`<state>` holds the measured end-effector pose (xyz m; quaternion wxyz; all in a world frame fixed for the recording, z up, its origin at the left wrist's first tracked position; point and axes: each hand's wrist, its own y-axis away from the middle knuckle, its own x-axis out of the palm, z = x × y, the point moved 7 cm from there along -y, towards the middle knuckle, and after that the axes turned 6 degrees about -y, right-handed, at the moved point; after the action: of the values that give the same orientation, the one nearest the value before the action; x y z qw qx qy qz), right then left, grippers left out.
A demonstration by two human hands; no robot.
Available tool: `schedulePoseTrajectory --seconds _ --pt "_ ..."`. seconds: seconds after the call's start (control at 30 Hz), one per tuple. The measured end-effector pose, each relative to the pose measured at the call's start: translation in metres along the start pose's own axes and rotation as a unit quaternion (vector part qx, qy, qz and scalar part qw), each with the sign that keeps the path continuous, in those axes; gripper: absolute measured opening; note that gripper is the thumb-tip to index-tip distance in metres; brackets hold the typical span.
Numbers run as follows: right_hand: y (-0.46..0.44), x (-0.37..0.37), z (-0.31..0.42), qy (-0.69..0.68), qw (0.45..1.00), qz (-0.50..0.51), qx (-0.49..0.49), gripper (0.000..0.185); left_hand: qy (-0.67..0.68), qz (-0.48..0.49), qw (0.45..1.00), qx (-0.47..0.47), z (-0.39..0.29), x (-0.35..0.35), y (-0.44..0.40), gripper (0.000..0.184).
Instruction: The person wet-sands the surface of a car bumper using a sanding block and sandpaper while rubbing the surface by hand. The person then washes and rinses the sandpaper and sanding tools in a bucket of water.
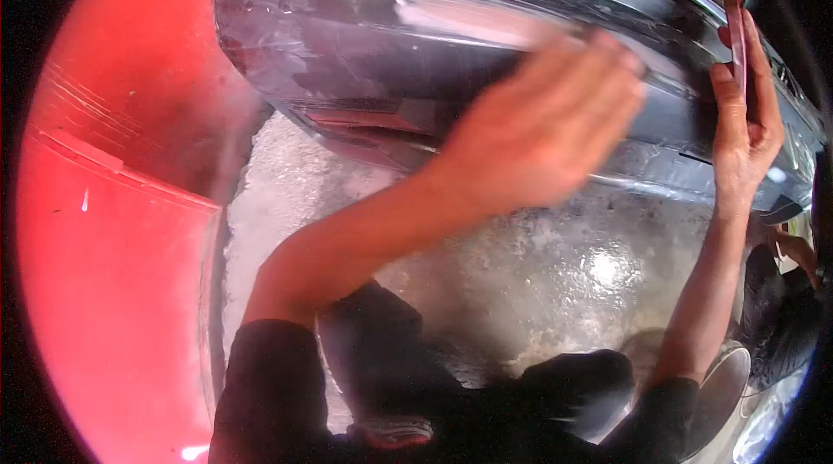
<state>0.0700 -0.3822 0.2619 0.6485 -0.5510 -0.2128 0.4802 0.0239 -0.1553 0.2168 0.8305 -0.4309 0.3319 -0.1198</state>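
My left hand [551, 121] reaches across the dark car body panel [416, 60], blurred by motion. Its fingers look stretched out and flat against the panel, at the right end of a pale pink patch [477, 17] that resembles body filler. Nothing shows in this hand, though its underside is hidden. At the upper right, my right hand [751, 130] is closed on a thin, flat pinkish piece [737, 43], held upright between thumb and fingers. It is seen nearly edge-on, so its exact kind is unclear. That hand is close to the panel's right part.
A red car panel [113, 290] with scratches fills the left side. Below the dark panel lies a wet-looking concrete floor [555, 264]. Another person's hand [796, 256] and dark clothing show at the right edge. My bent legs are at the bottom.
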Motion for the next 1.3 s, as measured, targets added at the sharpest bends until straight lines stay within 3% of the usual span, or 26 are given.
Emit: schedulePoseTrajectory --seconds 0.07,0.1,0.2,0.3,0.4,0.43,0.53,0.63,0.73,0.87,0.9,1.0,1.03,1.13,1.2,1.3 --pt "0.003 0.000 0.003 0.040 0.999 0.017 -0.010 0.048 -0.010 0.003 0.998 -0.057 0.052 -0.031 0.032 0.053" --pt "0.005 -0.001 0.000 0.039 0.999 0.015 -0.016 0.048 -0.108 0.068 0.991 -0.048 0.074 -0.043 0.044 0.057" --pt "0.007 -0.003 -0.005 0.058 0.998 0.017 -0.031 0.048 -0.030 0.103 0.984 -0.141 0.072 -0.055 0.025 0.077" --pt "0.001 0.000 0.005 0.085 0.995 0.018 -0.041 0.048 0.083 0.120 0.978 -0.147 0.034 -0.040 -0.004 0.075" --pt "0.004 -0.004 0.003 0.080 0.996 0.013 -0.038 0.049 0.048 0.179 0.977 -0.103 0.054 -0.047 -0.003 0.070" --pt "0.005 -0.005 -0.001 0.085 0.996 0.010 -0.026 0.049 -0.037 0.218 0.971 -0.090 0.073 -0.045 0.003 0.064" --pt "0.007 -0.003 0.006 0.028 1.000 0.002 0.000 0.048 -0.073 0.240 0.962 -0.112 0.095 -0.048 -0.002 0.064" --pt "0.005 0.000 0.007 0.008 1.000 0.009 -0.029 0.048 0.042 0.199 0.970 -0.131 0.064 -0.052 0.002 0.068" --pt "0.003 0.005 0.012 0.020 0.999 0.028 -0.034 0.047 0.053 0.188 0.973 -0.124 0.066 -0.040 -0.006 0.069" --pt "0.005 0.004 0.009 0.073 0.995 0.052 -0.029 0.047 0.128 0.268 0.936 -0.190 0.081 -0.010 -0.025 0.068" --pt "0.005 0.000 0.011 0.106 0.992 0.067 -0.025 0.047 0.118 0.202 0.963 -0.135 0.080 -0.014 -0.019 0.066" --pt "0.012 -0.015 0.019 0.117 0.991 0.068 -0.009 0.049 0.053 0.225 0.964 -0.131 0.093 -0.055 0.006 0.063" --pt "0.018 -0.022 0.015 0.124 0.990 0.065 -0.023 0.049 0.020 0.231 0.968 -0.092 0.102 -0.067 0.010 0.064" --pt "0.022 -0.020 0.018 0.124 0.991 0.046 -0.009 0.049 -0.031 0.215 0.972 -0.086 0.088 -0.057 0.007 0.066" --pt "0.013 -0.006 0.021 0.088 0.996 0.022 -0.011 0.049 0.055 0.200 0.970 -0.126 0.069 -0.030 -0.007 0.064" --pt "0.010 -0.002 0.026 0.112 0.993 0.029 -0.012 0.050 0.037 0.199 0.975 -0.096 0.060 -0.046 -0.006 0.059"
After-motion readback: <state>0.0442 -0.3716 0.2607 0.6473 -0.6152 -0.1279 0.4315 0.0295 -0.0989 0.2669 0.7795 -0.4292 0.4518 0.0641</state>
